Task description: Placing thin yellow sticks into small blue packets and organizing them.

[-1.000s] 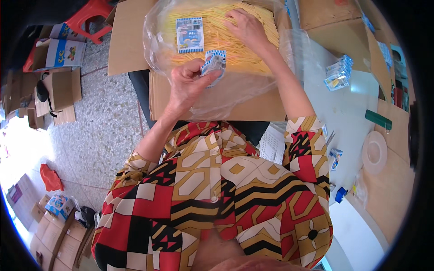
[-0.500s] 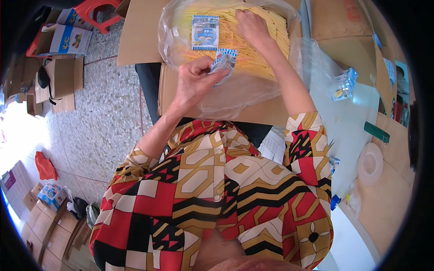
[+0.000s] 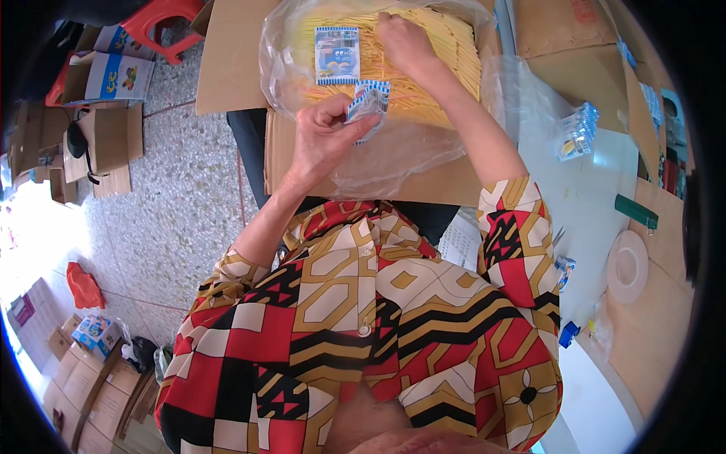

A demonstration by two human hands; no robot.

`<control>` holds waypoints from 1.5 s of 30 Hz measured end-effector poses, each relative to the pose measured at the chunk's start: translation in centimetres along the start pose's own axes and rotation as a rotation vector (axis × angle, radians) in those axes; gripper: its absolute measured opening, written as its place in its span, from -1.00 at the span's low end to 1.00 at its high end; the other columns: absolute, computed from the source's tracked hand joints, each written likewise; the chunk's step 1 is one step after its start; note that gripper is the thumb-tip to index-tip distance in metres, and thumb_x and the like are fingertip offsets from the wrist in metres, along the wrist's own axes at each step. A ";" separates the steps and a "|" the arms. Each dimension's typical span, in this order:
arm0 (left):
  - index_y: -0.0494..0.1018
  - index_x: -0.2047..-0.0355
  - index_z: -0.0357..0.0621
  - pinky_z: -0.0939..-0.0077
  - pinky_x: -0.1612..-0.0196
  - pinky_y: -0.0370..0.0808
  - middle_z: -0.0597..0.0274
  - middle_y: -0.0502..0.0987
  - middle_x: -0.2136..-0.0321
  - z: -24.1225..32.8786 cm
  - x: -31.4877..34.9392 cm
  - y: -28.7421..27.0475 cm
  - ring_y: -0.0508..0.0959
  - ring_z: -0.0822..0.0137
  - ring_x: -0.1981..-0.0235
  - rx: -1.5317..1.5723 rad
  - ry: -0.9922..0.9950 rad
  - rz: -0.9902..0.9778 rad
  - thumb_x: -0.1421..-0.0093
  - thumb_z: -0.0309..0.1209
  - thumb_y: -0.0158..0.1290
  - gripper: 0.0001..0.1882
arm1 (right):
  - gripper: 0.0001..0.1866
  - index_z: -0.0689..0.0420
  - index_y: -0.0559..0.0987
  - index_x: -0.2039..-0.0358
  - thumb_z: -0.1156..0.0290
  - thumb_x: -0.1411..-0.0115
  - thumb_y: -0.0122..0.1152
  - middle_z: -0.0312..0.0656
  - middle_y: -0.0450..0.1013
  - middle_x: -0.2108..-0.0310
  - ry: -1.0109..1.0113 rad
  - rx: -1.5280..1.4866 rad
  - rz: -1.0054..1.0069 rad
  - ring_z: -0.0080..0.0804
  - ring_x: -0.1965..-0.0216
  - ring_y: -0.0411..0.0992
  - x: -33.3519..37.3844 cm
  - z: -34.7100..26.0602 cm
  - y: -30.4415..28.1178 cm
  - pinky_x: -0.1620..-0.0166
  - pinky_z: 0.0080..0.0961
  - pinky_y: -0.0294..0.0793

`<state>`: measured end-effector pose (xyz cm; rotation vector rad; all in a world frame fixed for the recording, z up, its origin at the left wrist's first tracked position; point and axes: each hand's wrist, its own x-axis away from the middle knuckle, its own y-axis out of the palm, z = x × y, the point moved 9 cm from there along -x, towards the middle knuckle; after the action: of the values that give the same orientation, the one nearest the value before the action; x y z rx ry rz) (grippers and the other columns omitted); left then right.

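A cardboard box [image 3: 231, 57] lined with a clear plastic bag [image 3: 283, 72] stands before me, full of thin yellow sticks [image 3: 442, 83], some with a pinkish tint. My left hand [image 3: 321, 140] grips a small blue-and-white packet [image 3: 369, 102] between thumb and fingers, held upright above the box's near side. A second blue-and-white packet [image 3: 337, 57] lies flat on the sticks, to the left. My right hand [image 3: 406, 44] reaches to the far part of the sticks, its fingers closed and pointing down. Whatever its fingertips pinch is hidden.
On the table [image 3: 582, 189] at right lie a bundle of blue-and-white packets [image 3: 580, 130], a green stapler-like tool [image 3: 636, 211] and a tape roll [image 3: 628, 266]. Another carton [image 3: 571, 64] stands at far right. Boxes [image 3: 106, 136] and a red stool [image 3: 162, 30] are at left.
My right hand has shifted slightly left over the sticks. My left hand still holds its packet in nearly the same place. The whole view has moved a little.
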<state>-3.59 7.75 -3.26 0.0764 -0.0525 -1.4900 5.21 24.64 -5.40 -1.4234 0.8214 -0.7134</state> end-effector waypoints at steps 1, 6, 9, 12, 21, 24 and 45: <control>0.42 0.63 -0.26 0.71 0.62 0.15 0.51 0.32 0.72 -0.2 0.0 -0.1 0.20 0.70 0.62 -0.002 -0.001 0.001 0.00 -0.49 0.20 -0.82 | -0.76 0.37 0.40 0.30 0.58 0.04 0.01 0.19 0.45 0.38 -0.001 -0.002 0.000 0.03 0.29 0.48 0.1 0.1 -0.1 0.31 -0.22 0.50; 0.44 0.60 -0.25 0.74 0.61 0.15 0.54 0.33 0.70 -0.2 0.0 0.3 0.21 0.71 0.61 -0.010 0.005 -0.028 -0.01 -0.49 0.20 -0.84 | -0.77 0.24 0.55 0.43 0.40 0.11 0.09 0.15 0.44 0.50 0.159 -0.588 0.197 0.00 0.43 0.47 1.3 4.0 -3.6 0.40 -0.23 0.41; 0.48 0.54 -0.25 0.77 0.58 0.20 0.54 0.39 0.66 0.4 -0.1 0.6 0.26 0.72 0.59 0.008 -0.026 -0.047 -0.03 -0.50 0.19 -0.89 | -0.79 0.24 0.49 0.39 0.36 -0.04 0.19 -0.25 0.46 0.49 0.274 -1.102 -0.205 -0.57 0.51 0.41 3.2 7.0 -1.1 0.44 -0.65 0.38; 0.52 0.45 -0.26 0.77 0.53 0.28 0.50 0.46 0.59 0.9 0.0 0.6 0.32 0.72 0.54 0.058 -0.069 -0.045 -0.04 -0.51 0.18 -0.91 | -0.76 0.18 0.49 0.45 0.26 -0.05 0.24 -0.40 0.39 0.56 0.311 -1.231 -0.384 -0.73 0.58 0.29 6.4 7.5 -0.4 0.50 -0.76 0.28; 0.53 0.42 -0.27 0.76 0.48 0.32 0.46 0.47 0.55 1.3 0.0 2.4 0.37 0.69 0.52 0.066 -0.067 -0.198 -0.03 -0.51 0.19 -0.90 | -0.80 0.18 0.51 0.45 0.32 -0.03 0.25 -0.37 0.40 0.59 0.310 -1.206 -0.700 -0.69 0.60 0.31 13.9 4.2 3.5 0.53 -0.73 0.29; 0.53 0.47 -0.27 0.75 0.52 0.27 0.47 0.44 0.58 1.4 -0.2 2.5 0.34 0.69 0.55 0.059 -0.044 -0.197 -0.03 -0.52 0.18 -0.93 | -0.81 0.21 0.53 0.38 0.37 -0.04 0.24 -0.35 0.41 0.55 0.253 -1.243 -0.554 -0.69 0.58 0.29 12.9 4.0 -0.8 0.51 -0.73 0.29; 0.46 0.59 -0.31 0.64 0.56 0.33 0.26 0.47 0.65 3.1 -0.9 2.9 0.43 0.53 0.62 -0.289 0.264 -0.119 0.13 -0.55 0.24 -0.85 | -0.89 0.25 0.53 0.34 0.60 -0.07 0.17 -0.22 0.43 0.32 -0.134 -1.466 0.100 -0.64 0.47 0.33 13.1 -1.8 -15.0 0.41 -0.73 0.35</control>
<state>-1.00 8.78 0.07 0.0430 0.3856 -1.5800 11.79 12.17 8.80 -2.6240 1.3808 0.2251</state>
